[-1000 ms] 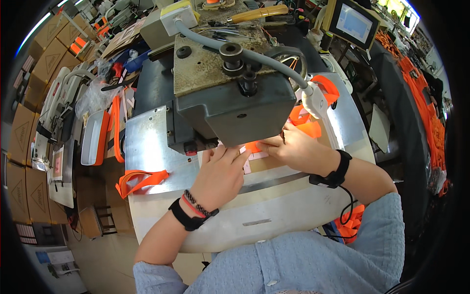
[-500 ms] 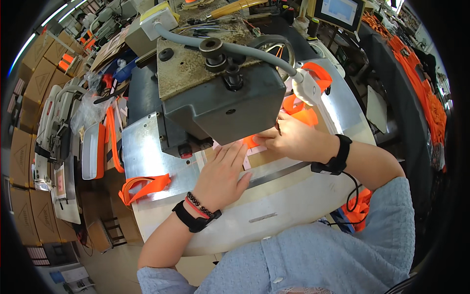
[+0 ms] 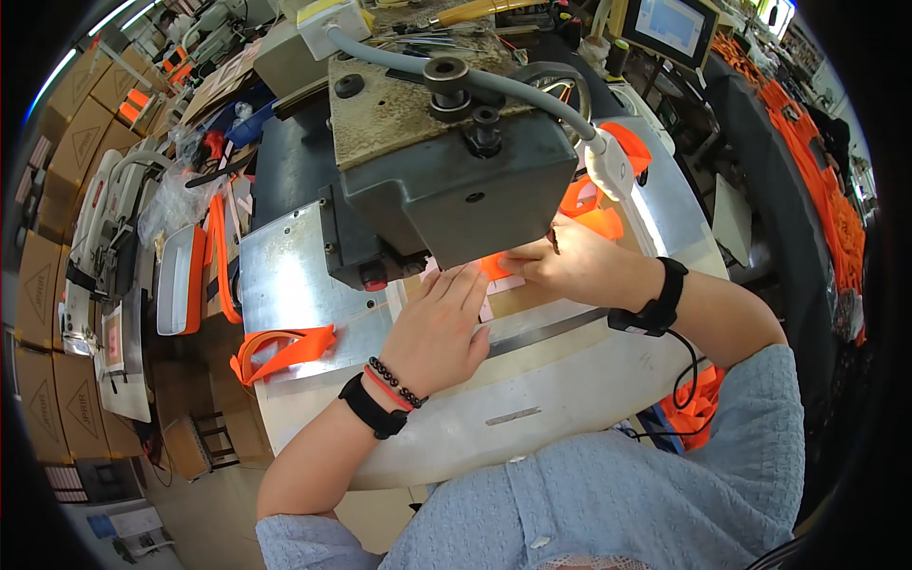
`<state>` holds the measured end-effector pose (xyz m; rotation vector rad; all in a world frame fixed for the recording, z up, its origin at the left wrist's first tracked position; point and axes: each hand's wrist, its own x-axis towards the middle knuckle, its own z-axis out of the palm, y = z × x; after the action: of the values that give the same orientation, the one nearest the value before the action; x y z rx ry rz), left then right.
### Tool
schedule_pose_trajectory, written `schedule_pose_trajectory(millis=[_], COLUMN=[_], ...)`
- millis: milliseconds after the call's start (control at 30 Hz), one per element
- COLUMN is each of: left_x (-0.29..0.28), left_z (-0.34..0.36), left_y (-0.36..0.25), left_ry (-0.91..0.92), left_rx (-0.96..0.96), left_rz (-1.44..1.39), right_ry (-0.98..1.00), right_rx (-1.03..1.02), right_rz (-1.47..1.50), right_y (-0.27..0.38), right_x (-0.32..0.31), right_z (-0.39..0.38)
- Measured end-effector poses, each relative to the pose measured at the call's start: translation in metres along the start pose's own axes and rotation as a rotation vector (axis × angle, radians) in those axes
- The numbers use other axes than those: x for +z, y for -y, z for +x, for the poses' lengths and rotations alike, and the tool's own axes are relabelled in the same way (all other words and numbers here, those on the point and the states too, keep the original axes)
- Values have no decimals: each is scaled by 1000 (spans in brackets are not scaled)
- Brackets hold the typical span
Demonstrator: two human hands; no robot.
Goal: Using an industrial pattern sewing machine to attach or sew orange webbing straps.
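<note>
Both hands are staying put under the machine head (image 3: 446, 161) while the view is shifting. Left hand (image 3: 442, 328) is lying flat, fingers open, pressing the pale piece; right hand (image 3: 579, 271), nearer, is pinching the orange strap (image 3: 494, 266) just ahead of its fingertips.

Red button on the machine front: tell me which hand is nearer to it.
Left. The left hand lies flat on the table just below and right of the red button. The right hand is farther right, pinching the orange strap under the machine head.
</note>
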<state>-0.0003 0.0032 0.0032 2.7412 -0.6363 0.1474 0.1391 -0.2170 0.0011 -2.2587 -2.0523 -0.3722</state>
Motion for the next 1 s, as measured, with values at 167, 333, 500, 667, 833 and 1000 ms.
schedule_pose_trajectory(millis=[167,333,500,667,833,1000], left_x=[1,-2,-3,-3,-10,-3], left_z=[-1,2,1,0,7,7], left_y=[0,0,7,19,25,23], left_ry=[2,26,31,44,158,100], left_rx=[-3,-36,1,-22,-136,-95], left_rz=[5,14,-24,-53,-131,-73], right_ry=[-24,-36,-173,-95,-9,-173], right_rx=[6,13,52,105,90,27], right_rz=[13,42,93,42,20,-102], right_y=[0,-6,-6,-8,-17,-21], right_x=[2,8,15,13,4,12], right_z=[0,3,3,7,14,9])
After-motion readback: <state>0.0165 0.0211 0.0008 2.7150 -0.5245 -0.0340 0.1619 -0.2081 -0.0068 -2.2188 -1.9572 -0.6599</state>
